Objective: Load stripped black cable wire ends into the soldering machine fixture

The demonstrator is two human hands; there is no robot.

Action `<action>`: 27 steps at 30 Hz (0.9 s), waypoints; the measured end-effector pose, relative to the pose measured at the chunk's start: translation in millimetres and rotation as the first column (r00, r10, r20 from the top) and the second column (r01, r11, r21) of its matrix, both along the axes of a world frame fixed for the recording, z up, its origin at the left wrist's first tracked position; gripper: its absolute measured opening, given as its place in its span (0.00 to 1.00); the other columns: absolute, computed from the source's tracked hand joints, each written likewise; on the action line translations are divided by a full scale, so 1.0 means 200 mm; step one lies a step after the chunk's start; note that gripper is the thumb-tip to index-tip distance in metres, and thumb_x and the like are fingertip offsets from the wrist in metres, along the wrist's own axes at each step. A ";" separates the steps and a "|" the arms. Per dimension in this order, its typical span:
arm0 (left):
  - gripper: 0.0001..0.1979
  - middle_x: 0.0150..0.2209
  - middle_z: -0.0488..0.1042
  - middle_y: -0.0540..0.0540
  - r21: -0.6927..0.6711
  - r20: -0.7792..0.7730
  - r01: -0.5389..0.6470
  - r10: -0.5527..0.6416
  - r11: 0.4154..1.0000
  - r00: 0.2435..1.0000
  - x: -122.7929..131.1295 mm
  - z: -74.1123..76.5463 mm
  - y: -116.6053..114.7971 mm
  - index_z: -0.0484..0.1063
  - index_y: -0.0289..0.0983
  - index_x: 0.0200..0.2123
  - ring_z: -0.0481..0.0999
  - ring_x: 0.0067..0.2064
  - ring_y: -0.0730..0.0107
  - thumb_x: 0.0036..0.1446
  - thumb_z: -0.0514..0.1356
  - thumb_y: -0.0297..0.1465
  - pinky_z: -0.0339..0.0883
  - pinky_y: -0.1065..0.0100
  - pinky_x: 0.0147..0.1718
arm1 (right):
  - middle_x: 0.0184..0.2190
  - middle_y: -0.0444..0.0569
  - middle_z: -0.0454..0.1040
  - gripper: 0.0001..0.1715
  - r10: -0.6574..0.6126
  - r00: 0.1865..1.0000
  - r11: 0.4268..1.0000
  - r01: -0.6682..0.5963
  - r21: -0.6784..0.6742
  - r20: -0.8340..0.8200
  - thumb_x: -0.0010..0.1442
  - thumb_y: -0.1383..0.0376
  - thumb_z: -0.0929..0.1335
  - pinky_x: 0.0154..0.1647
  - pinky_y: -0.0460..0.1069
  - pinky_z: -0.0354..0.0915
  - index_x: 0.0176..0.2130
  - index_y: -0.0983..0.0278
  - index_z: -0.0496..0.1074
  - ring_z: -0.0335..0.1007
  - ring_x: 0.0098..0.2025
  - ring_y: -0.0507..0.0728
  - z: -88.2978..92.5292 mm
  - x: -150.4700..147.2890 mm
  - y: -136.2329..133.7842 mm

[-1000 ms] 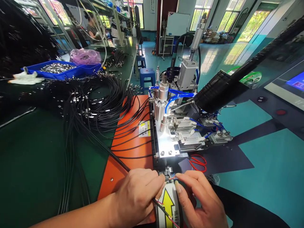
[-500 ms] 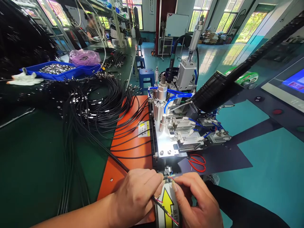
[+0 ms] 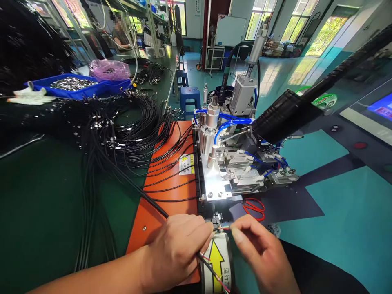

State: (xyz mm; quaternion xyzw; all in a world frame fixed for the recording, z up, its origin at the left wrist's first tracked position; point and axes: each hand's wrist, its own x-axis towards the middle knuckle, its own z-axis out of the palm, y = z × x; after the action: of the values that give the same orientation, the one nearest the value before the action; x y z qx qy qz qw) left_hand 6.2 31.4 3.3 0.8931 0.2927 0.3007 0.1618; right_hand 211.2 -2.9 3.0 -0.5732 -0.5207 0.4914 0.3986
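Note:
My left hand (image 3: 183, 245) is closed around black cables (image 3: 157, 207) that run in from the upper left. One cable end sticks out past its fingertips, with thin coloured wires (image 3: 225, 228) fanned from it. Below that hand, more cable ends (image 3: 211, 269) with bared red and pale wires hang over a yellow arrow label (image 3: 217, 255). My right hand (image 3: 260, 249) pinches at the tips of the coloured wires, thumb against forefinger. Just beyond the fingertips is a small metal fixture (image 3: 217, 217) at the front of the machine (image 3: 214, 175).
A heap of black cables (image 3: 134, 134) covers the bench at left, several running across the orange plate (image 3: 171, 218). Behind are a blue tray of metal parts (image 3: 73, 83) and a pink bag (image 3: 109, 70). Red-handled scissors (image 3: 255, 209) lie right of the machine. A person (image 3: 121, 34) sits far back.
My right hand has shifted slightly right, from close by the left fingertips to the wires' outer ends. My left hand stays nearly in place with the cables.

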 end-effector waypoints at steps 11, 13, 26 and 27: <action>0.08 0.25 0.60 0.50 0.029 -0.007 -0.004 0.004 1.000 1.000 0.01 0.00 0.00 0.68 0.35 0.32 0.56 0.26 0.68 0.62 0.51 0.23 0.46 0.63 0.25 | 0.27 0.43 0.70 0.19 0.097 0.995 0.982 -0.101 -0.159 -0.028 0.64 0.52 0.67 0.33 0.46 0.62 0.30 0.62 0.71 0.66 0.32 0.53 0.07 0.01 0.09; 0.08 0.25 0.61 0.50 0.033 -0.014 -0.009 0.009 0.999 1.000 0.01 -0.01 0.01 0.68 0.34 0.32 0.56 0.26 0.68 0.62 0.51 0.23 0.46 0.63 0.25 | 0.27 0.43 0.71 0.19 0.090 0.996 0.981 -0.091 -0.172 -0.015 0.64 0.51 0.67 0.33 0.46 0.62 0.30 0.62 0.71 0.66 0.31 0.53 0.06 0.01 0.09; 0.08 0.26 0.66 0.48 0.001 -0.062 -0.002 0.002 1.000 0.998 0.00 -0.02 0.01 0.71 0.33 0.35 0.61 0.26 0.65 0.62 0.52 0.24 0.50 0.62 0.24 | 0.28 0.42 0.69 0.20 0.116 0.993 0.978 -0.117 -0.170 -0.015 0.66 0.50 0.66 0.34 0.47 0.62 0.31 0.61 0.71 0.65 0.32 0.53 0.02 0.02 0.10; 0.08 0.26 0.66 0.48 -0.002 -0.064 -0.008 0.008 1.000 0.998 0.00 -0.02 0.01 0.72 0.33 0.35 0.62 0.26 0.65 0.63 0.52 0.24 0.50 0.62 0.24 | 0.28 0.42 0.69 0.20 0.114 0.993 0.979 -0.115 -0.165 -0.015 0.66 0.50 0.66 0.34 0.46 0.62 0.31 0.62 0.71 0.64 0.32 0.53 0.02 0.02 0.10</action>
State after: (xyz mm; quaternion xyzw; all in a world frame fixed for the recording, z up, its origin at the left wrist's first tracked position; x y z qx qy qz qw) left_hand 6.7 33.1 -1.5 0.9009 0.3016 0.2726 0.1522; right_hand 215.1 16.2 7.2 -0.5720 -0.5089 0.5569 0.3219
